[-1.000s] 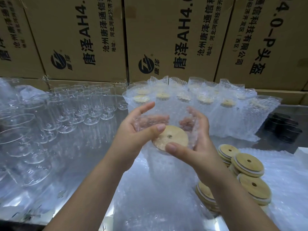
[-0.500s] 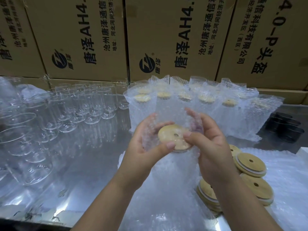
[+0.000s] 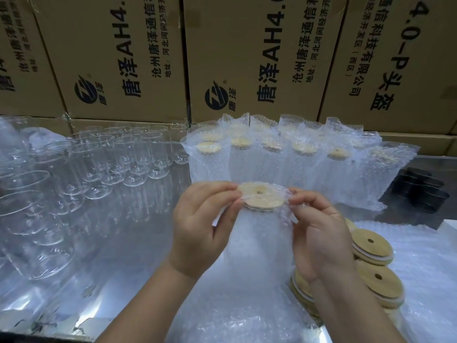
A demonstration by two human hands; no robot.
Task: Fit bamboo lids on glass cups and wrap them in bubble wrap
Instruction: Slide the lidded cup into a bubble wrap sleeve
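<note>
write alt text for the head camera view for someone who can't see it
A left hand and a right hand pinch bubble wrap over the bamboo lid of a cup. Bare glasses stand at left, wrapped cups behind, loose lids at right, cardboard boxes along the back.

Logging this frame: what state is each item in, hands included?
Held glass cup: lidded, sleeved in bubble wrap, upright.
Bamboo lid: seated on cup, wrap gathered over its rim.
Left hand: pinches wrap at lid's left edge.
Right hand: pinches wrap at lid's right edge.
Wrapped cups: lidded, standing at back.
Bare glass cups: unlidded, unwrapped.
Loose bamboo lids: stacked, unused.
Cardboard boxes: closed.
</note>
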